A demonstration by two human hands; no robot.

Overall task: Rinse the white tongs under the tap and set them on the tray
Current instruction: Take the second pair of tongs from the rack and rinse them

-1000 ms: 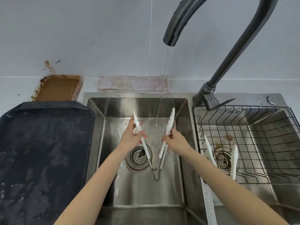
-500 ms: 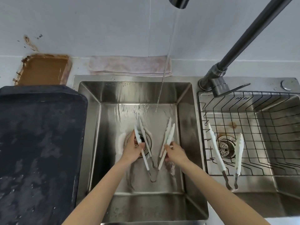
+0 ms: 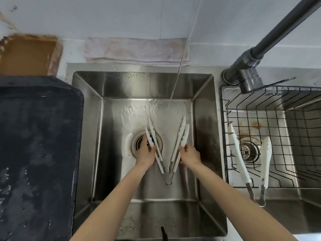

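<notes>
Hands are gripping tongs (image 3: pixel 166 150) mid-frame: left hand (image 3: pixel 145 153) pinching one arm, right hand (image 3: pixel 190 154) pinching the other, forearms reaching up into the sink (image 3: pixel 86 136).

counter (image 3: pixel 73 54) | sink (image 3: pixel 86 136) | dark tray (image 3: pixel 38 145) left | folded cloth (image 3: pixel 135 50) behind

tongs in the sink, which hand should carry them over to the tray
Left. The left hand already grips one arm of the tongs, and the dark tray lies on that side; the right hand would have to cross over.
</notes>
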